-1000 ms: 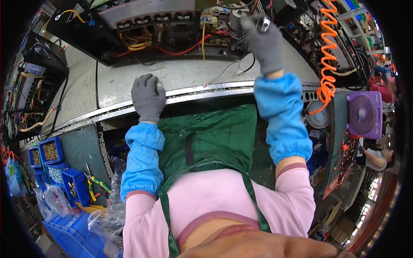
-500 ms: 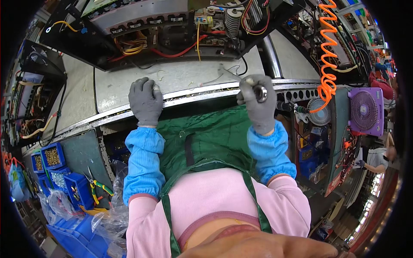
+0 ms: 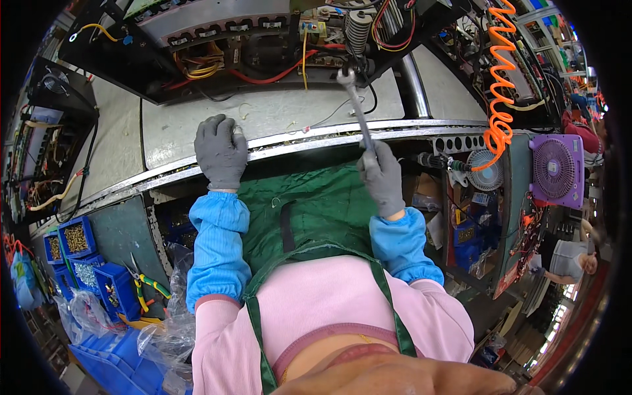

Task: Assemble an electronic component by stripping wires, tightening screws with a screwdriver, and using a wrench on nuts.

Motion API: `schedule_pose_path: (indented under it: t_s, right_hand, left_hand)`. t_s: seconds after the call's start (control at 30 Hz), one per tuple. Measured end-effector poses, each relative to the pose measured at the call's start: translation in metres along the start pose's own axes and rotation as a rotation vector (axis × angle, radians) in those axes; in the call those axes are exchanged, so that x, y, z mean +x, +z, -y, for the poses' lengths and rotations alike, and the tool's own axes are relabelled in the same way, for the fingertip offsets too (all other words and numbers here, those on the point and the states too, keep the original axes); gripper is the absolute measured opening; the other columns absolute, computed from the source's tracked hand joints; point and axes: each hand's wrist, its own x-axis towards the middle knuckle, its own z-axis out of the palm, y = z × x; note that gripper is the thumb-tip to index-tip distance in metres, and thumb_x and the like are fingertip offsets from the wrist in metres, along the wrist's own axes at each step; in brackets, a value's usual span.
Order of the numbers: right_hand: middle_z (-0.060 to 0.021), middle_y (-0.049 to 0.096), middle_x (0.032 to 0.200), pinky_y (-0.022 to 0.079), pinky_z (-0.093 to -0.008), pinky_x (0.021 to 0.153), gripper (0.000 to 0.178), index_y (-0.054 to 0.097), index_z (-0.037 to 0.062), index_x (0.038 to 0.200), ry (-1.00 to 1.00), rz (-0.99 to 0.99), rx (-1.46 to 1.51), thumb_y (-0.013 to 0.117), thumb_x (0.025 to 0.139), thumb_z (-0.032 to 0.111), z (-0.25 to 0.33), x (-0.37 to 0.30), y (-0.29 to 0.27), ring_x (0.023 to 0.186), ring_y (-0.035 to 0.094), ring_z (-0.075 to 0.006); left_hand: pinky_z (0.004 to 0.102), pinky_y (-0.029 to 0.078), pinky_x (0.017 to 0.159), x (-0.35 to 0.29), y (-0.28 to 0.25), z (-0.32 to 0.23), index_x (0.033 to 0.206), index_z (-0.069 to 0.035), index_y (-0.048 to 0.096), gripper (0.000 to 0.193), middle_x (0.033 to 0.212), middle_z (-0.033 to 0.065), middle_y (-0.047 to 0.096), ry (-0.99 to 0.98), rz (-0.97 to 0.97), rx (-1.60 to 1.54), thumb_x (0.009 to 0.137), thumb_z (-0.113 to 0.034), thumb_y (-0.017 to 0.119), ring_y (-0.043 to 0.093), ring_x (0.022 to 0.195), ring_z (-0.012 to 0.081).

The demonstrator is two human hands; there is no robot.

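Observation:
My right hand [image 3: 382, 179], in a grey glove, grips a metal wrench [image 3: 359, 110] near the bench's front edge. The wrench points up and away, and its open jaw sits near the lower right edge of a black-framed electrical unit [image 3: 247, 84]. I cannot tell whether the jaw touches anything there. My left hand [image 3: 222, 153], gloved in grey too, lies palm down over the metal front edge of the bench [image 3: 309, 143], its fingers stretched out and holding nothing. Inside the unit are red cable [image 3: 276, 79], yellow wires [image 3: 204, 74] and a ribbed coil [image 3: 358, 33].
Blue bins [image 3: 76, 238] of brass-coloured and silver fasteners stand at the left, beside yellow-green pliers [image 3: 141, 288] and clear plastic bags [image 3: 168, 342]. An orange coiled air hose [image 3: 501, 85] hangs at the right, near a purple fan [image 3: 557, 170]. Another person [image 3: 569, 257] is at far right.
My right hand has turned and lowered slightly leftward. The wrench, earlier tilted with its ring end showing at my fist, now stretches forward toward the unit. My left hand stays nearly in place.

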Motion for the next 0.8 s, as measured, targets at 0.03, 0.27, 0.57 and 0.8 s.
schedule_pose_path:
  t_s: [0.03,0.27,0.57,0.8]
  right_hand:
    - [-0.0145,0.065,0.075,0.050,-0.0396,0.056,0.022,0.059,0.0046,0.109,-0.156,-0.125,-0.188,0.051,0.098,0.022,-0.001,0.005,0.002,0.063,0.066,-0.0272]
    - [-0.0202,0.067,0.082,0.051,-0.0511,0.063,0.020,0.059,0.0077,0.112,-0.371,-0.320,-0.572,0.054,0.095,0.017,-0.012,0.010,0.003,0.074,0.066,-0.0423]
    - [-0.0224,0.068,0.095,0.054,-0.0499,0.066,0.026,0.057,0.0058,0.120,-0.374,-0.423,-0.528,0.055,0.096,0.017,-0.040,0.034,0.029,0.081,0.067,-0.0421]
    - [-0.0165,0.068,0.096,0.055,-0.0434,0.071,0.032,0.058,0.0032,0.120,-0.765,-0.544,-0.609,0.061,0.088,0.007,0.072,0.039,-0.016,0.078,0.067,-0.0354]
  left_hand:
    - [0.0442,0.047,0.093,0.000,0.000,0.000,0.098,-0.008,0.066,0.021,0.110,0.0114,0.065,0.002,-0.004,0.003,0.079,-0.014,0.065,0.059,0.107,0.0332]
    - [0.0440,0.047,0.093,0.001,-0.002,0.000,0.098,-0.008,0.065,0.021,0.110,0.0112,0.065,0.004,-0.005,-0.002,0.079,-0.014,0.065,0.059,0.107,0.0329]
    - [0.0438,0.047,0.094,0.001,-0.001,-0.001,0.098,-0.007,0.065,0.020,0.110,0.0110,0.065,0.006,0.007,-0.005,0.079,-0.014,0.065,0.058,0.108,0.0327]
    - [0.0434,0.047,0.095,-0.002,-0.002,0.000,0.098,-0.008,0.066,0.021,0.111,0.0106,0.065,-0.016,0.006,0.005,0.078,-0.014,0.065,0.058,0.109,0.0323]
